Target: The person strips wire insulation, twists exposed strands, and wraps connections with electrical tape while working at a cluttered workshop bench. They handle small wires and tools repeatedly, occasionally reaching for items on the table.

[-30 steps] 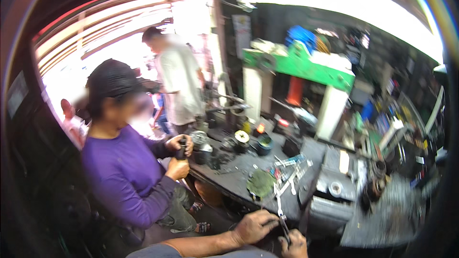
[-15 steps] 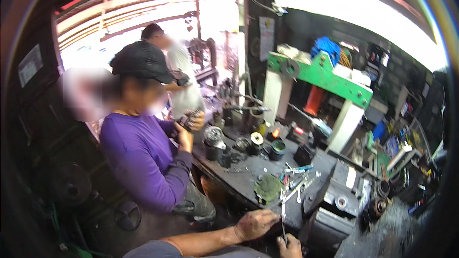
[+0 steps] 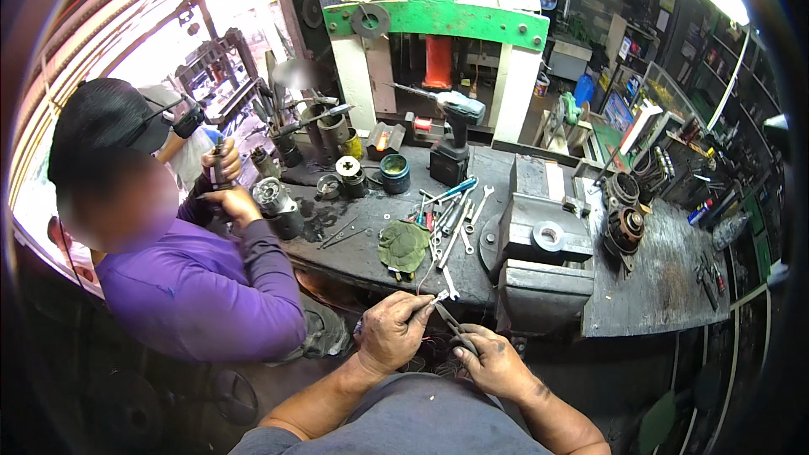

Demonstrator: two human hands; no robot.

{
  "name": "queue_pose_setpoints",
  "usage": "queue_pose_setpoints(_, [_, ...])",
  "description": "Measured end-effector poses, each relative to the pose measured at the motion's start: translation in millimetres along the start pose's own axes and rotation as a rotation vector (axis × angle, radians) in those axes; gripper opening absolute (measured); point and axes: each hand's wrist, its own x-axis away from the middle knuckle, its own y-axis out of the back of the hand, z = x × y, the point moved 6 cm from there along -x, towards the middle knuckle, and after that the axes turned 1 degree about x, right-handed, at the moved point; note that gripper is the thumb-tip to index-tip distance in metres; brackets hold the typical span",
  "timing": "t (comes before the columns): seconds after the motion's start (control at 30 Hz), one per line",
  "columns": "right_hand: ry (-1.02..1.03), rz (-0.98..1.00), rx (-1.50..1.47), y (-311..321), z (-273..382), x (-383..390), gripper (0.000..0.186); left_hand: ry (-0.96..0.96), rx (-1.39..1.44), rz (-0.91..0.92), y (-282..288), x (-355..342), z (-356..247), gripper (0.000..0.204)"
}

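My left hand (image 3: 392,333) pinches a small pale piece (image 3: 439,297) between thumb and fingers, above the bench's front edge. A thin reddish wire (image 3: 420,285) shows beside the fingertips; I cannot tell whether it joins the piece. My right hand (image 3: 497,362) is closed round a slim dark metal tool (image 3: 447,317), its tip close to the pale piece. The tool's exact kind is unclear. Just beyond lie several wrenches (image 3: 465,217), one open-ended wrench (image 3: 450,283) nearest my hands, and a round green cloth pad (image 3: 403,246).
A large bench vise (image 3: 546,286) stands right of my hands. Behind are a cordless drill (image 3: 455,135), dark tins (image 3: 393,175) and a green-and-white press frame (image 3: 438,17). At left, a person in purple (image 3: 202,286) holds a dark part. Motor parts (image 3: 624,227) sit at right.
My view has swung right and the scene shifted left. Both hands now show fully, with the dark tool's tip by the pale piece. The person in purple still handles the dark part.
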Motion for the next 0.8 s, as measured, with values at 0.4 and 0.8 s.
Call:
queue_pose_setpoints(0.4, [-0.127,0.100,0.063,14,11,14,0.028,-0.042,0.041,0.110,-9,-9,-13,0.014])
queue_pose_setpoints(0.8, [-0.153,0.069,0.066,20,16,30,0.028,-0.061,0.065,0.174,-17,-5,-20,0.015])
